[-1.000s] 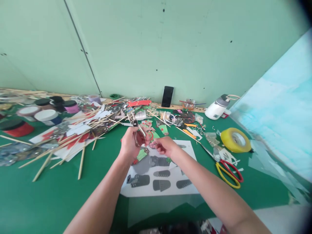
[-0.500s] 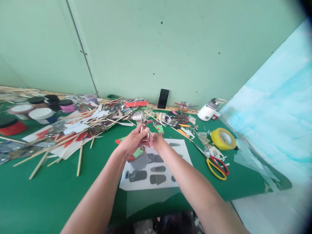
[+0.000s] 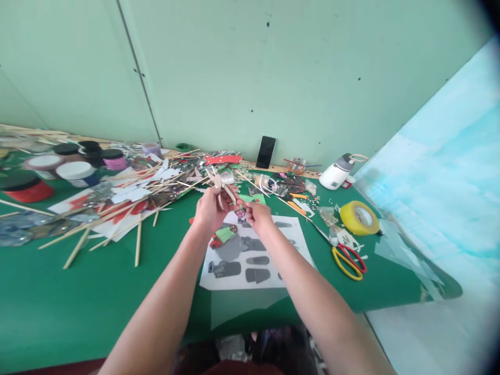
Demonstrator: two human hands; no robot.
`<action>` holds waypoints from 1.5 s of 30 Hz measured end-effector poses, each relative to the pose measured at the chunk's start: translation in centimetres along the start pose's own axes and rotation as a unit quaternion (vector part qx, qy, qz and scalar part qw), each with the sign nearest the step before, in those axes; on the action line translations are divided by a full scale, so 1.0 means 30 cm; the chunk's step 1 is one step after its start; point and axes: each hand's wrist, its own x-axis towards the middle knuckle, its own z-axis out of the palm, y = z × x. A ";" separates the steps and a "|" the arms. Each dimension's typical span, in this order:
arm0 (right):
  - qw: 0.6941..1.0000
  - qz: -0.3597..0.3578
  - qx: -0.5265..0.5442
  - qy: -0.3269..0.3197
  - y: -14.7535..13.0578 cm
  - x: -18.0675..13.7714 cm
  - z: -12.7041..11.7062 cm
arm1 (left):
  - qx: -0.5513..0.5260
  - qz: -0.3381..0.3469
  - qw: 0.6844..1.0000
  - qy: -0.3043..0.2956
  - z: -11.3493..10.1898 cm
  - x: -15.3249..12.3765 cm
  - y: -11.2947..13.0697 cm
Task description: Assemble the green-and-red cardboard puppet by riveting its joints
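Observation:
My left hand (image 3: 210, 209) is closed on a pair of metal pliers (image 3: 225, 190), whose jaws point up and away over the table. Beside it, my right hand (image 3: 258, 214) pinches a small pink-and-green piece (image 3: 241, 213), partly covered by the fingers. Under both hands lies a white sheet printed with grey puppet-like shapes (image 3: 226, 284). A green-and-red cut-out figure part (image 3: 223, 236) rests on that sheet, just below my left hand. Another green piece (image 3: 258, 198) lies behind my right hand.
Wooden sticks (image 3: 84, 237) and paper scraps spread over the left, near paint jars (image 3: 78, 173). To the right lie scissors (image 3: 349, 263), yellow tape (image 3: 359, 217) and orange-handled pliers (image 3: 297, 207). A phone (image 3: 266, 152) leans on the wall; a white bottle (image 3: 335, 174) stands at back right.
The pliers have tilted and shifted left in my left hand. My right hand has come apart from the left, so the small piece in its fingers now shows. The camera view has shifted slightly.

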 end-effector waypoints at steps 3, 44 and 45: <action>0.999 -0.015 0.019 0.028 -0.010 -0.026 -0.099 | -0.007 -0.037 0.998 -0.059 0.018 -0.021 -0.015; 0.949 -0.159 0.194 -0.192 -0.179 -0.077 -0.350 | 0.245 -0.273 0.922 -0.125 0.189 -0.131 -0.238; 0.948 -0.155 0.197 -0.196 -0.179 -0.077 -0.352 | 0.240 -0.276 0.922 -0.127 0.188 -0.131 -0.237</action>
